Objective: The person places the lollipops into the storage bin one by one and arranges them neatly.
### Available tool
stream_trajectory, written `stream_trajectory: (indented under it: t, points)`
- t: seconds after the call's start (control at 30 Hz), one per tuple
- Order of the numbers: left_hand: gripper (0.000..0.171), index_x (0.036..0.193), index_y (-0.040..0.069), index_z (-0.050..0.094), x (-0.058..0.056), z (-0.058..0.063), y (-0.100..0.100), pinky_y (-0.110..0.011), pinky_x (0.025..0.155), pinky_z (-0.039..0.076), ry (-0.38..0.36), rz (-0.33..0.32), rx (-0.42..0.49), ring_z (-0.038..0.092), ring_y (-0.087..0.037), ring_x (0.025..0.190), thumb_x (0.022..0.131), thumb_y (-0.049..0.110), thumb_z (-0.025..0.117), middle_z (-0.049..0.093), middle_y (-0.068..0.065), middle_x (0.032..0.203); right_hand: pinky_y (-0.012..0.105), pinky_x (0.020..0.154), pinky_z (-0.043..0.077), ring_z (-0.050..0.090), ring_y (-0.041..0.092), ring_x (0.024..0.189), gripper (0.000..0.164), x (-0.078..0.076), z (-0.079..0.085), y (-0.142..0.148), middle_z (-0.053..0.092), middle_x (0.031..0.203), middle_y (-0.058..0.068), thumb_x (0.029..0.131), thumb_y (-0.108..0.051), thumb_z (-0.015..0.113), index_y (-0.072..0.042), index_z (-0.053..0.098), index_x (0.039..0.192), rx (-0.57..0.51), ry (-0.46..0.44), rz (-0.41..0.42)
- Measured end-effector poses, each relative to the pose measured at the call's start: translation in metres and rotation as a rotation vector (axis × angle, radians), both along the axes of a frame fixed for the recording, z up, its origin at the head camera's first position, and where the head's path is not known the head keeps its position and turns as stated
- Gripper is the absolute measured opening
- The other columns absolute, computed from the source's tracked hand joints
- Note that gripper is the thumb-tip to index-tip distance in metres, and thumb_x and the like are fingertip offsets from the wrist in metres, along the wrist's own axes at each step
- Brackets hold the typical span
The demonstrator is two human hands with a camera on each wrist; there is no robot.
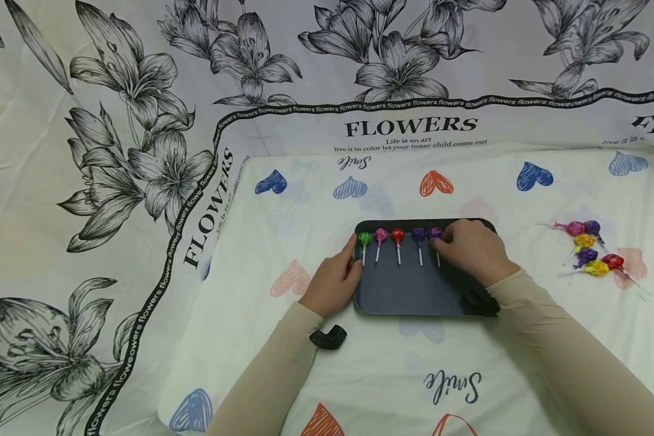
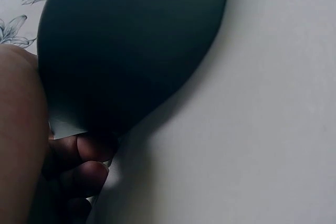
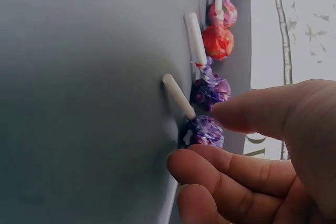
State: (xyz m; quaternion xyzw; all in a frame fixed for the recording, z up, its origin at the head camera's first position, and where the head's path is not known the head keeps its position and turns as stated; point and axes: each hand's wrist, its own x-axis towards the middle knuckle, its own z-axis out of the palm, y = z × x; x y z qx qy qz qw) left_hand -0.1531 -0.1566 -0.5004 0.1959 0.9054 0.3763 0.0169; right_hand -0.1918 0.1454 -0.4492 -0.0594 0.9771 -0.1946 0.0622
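A dark grey tray (image 1: 403, 297) lies on the cloth with a row of wrapped lollipops along its far side, sticks toward the person. From the left these are a green lollipop (image 1: 364, 238), a pink one (image 1: 380, 234), a red one (image 1: 397, 235) and two purple ones. My left hand (image 1: 333, 278) holds the tray's left edge; in the left wrist view its fingertips (image 2: 94, 148) curl at the rim. At the row's right end, my right hand (image 1: 476, 248) has the last purple lollipop (image 3: 206, 131) between thumb and fingers, beside the other purple lollipop (image 3: 210, 90).
Right of the tray, several loose lollipops (image 1: 596, 266) lie in a cluster on the heart-printed cloth (image 1: 316, 230), in purple, yellow, red and pink wrappers. A black curved band piece (image 1: 329, 337) sits at the left wrist. Flower-printed fabric (image 1: 142, 139) surrounds the back and left.
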Motion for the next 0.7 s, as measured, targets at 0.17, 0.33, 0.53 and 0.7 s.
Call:
stream_trajectory:
  t: [0.17, 0.33, 0.53, 0.7]
  points:
    - [0.062, 0.166, 0.008, 0.029, 0.0, 0.0, 0.001, -0.029, 0.06, 0.039, 0.006, 0.002, 0.006, 0.046, -0.009, 0.06, 0.11, 0.025, 0.049, 0.054, 0.004, 0.073, 0.036, 0.05, 0.044, 0.061, 0.024, 0.07, 0.04, 0.002, 0.006, 0.004, 0.076, 0.088, 0.011, 0.097, -0.04, 0.066, -0.004, 0.083, 0.098, -0.018, 0.011, -0.008]
    - [0.062, 0.166, 0.008, 0.03, 0.0, -0.001, 0.001, -0.029, 0.061, 0.041, 0.007, 0.001, 0.018, 0.047, -0.009, 0.062, 0.109, 0.025, 0.049, 0.055, 0.004, 0.075, 0.037, 0.051, 0.044, 0.063, 0.025, 0.071, 0.04, 0.004, 0.011, 0.01, 0.076, 0.089, 0.011, 0.098, -0.042, 0.066, -0.007, 0.083, 0.095, -0.043, 0.03, -0.025]
    - [0.062, 0.166, 0.009, 0.03, 0.001, 0.0, 0.0, -0.029, 0.06, 0.039, -0.002, 0.016, 0.021, 0.045, -0.01, 0.061, 0.11, 0.026, 0.049, 0.054, 0.004, 0.074, 0.038, 0.051, 0.044, 0.063, 0.026, 0.073, 0.04, 0.006, 0.016, 0.014, 0.076, 0.09, 0.012, 0.098, -0.042, 0.066, -0.006, 0.082, 0.093, -0.066, 0.053, -0.045]
    - [0.062, 0.166, 0.008, 0.03, 0.001, 0.0, 0.002, -0.029, 0.06, 0.039, -0.002, 0.008, 0.02, 0.045, -0.01, 0.061, 0.11, 0.026, 0.049, 0.053, 0.004, 0.075, 0.038, 0.053, 0.046, 0.066, 0.028, 0.077, 0.042, 0.008, 0.019, 0.022, 0.077, 0.096, 0.015, 0.098, -0.043, 0.065, -0.004, 0.082, 0.099, -0.068, 0.062, -0.068]
